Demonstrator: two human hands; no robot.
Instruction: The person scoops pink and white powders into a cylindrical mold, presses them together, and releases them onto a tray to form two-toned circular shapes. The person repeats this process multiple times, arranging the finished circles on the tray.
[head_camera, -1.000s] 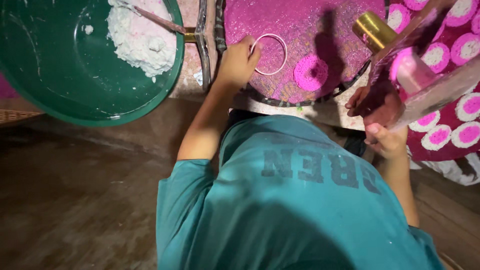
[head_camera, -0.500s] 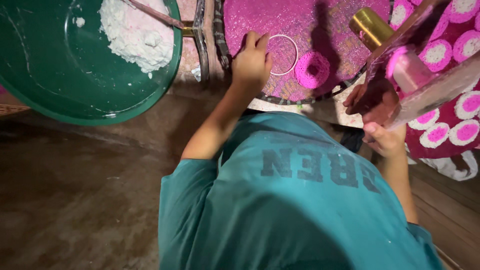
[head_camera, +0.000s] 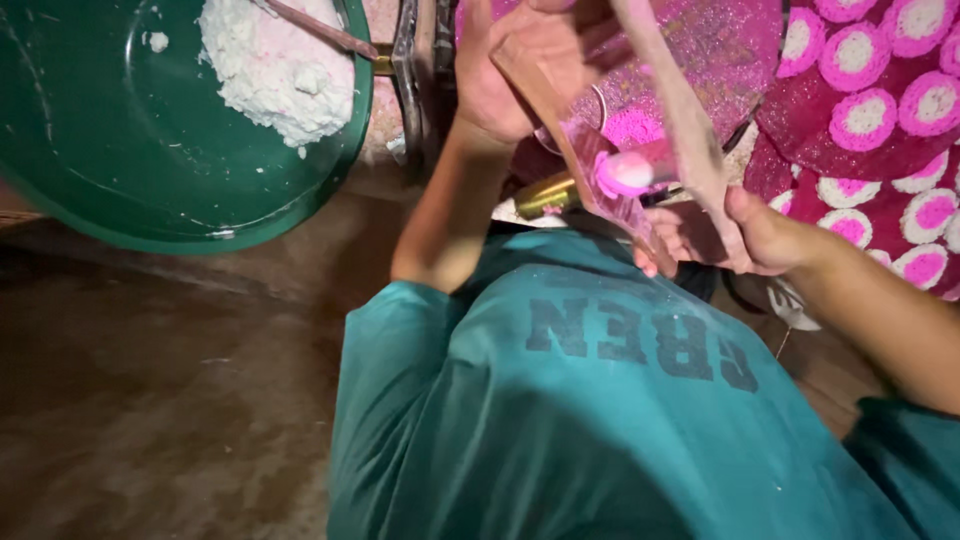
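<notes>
Dim brown floor (head_camera: 150, 400) spreads under a person in a teal shirt (head_camera: 600, 400), who leans over a round pink glittered disc (head_camera: 730, 50). 1 green bowl (head_camera: 130, 130) with white powder (head_camera: 280, 65) sits well apart to the left. Both hands hold a clear plastic sheet (head_camera: 620, 180) edged with a thin strip: the left hand (head_camera: 510, 70) is closed around its upper end, the right hand (head_camera: 740, 235) pinches its lower edge. A pink blob (head_camera: 628, 172) shows through it. It looks light, flexible and slippery, probably best gripped by the edges. Patterned pink cloth (head_camera: 880, 120) lies to the right.
</notes>
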